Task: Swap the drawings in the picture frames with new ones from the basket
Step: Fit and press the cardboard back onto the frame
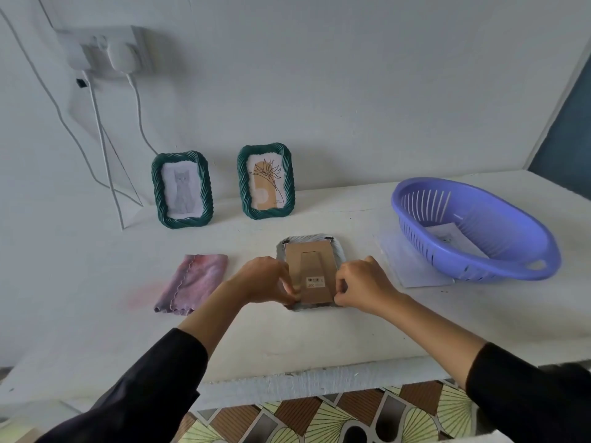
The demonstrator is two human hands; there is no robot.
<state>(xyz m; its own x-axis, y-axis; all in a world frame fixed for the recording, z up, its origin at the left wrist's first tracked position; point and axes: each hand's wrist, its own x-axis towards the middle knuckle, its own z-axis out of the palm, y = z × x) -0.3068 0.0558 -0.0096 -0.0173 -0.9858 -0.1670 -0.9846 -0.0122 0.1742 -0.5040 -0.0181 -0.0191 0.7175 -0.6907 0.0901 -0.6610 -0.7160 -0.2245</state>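
Scene on the white bench [287,340], read left to right. A folded pink cloth [195,282] lies at the left; behind it two green frames stand near the wall, one with a cat drawing [182,190], the next with a plant drawing [265,182]. In the centre a third, face-down frame [311,247] lies flat with its brown backing board [315,266] uppermost. The likely hazard is uneven prying: lifting one corner harder than the other could bend the board or crease the drawing beneath it, and a slip could shove the frame back toward the standing pair. The left hand [265,279] has its fingers [292,292] curled and pinching the board's near left corner; the right hand [361,286] mirrors it, its fingers [340,290] pinching the near right corner. Whether they grip a retaining tab or the board itself cannot be told. The frame thus lies between the two hands, touching both. At the right sits the purple basket [511,270], holding a replacement drawing [454,239], with another sheet [412,266] partly under it.
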